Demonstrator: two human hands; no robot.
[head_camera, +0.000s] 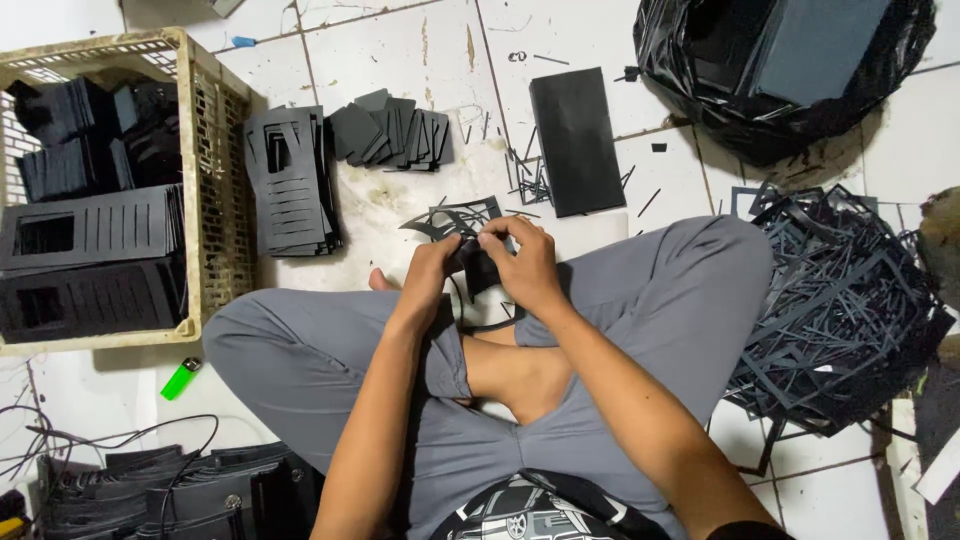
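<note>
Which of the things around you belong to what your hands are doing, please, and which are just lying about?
In hand:
left hand
right hand
black die-cut foam sheet
pile of small black punched-out pieces
heap of black offcut frames

Lying about:
green lighter
black plastic bag
tangled black cables

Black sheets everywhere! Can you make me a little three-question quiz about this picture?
1. True or false: both hands grip one black cut sheet.
2. What lies on the floor just below the crate? A) lighter B) spoon C) cup
3. Fill in: the tangle of black scraps lies on the person's ____ side.

Key:
1. True; left and right hand meet on it above the crossed legs.
2. A, the green lighter.
3. Right.
</note>
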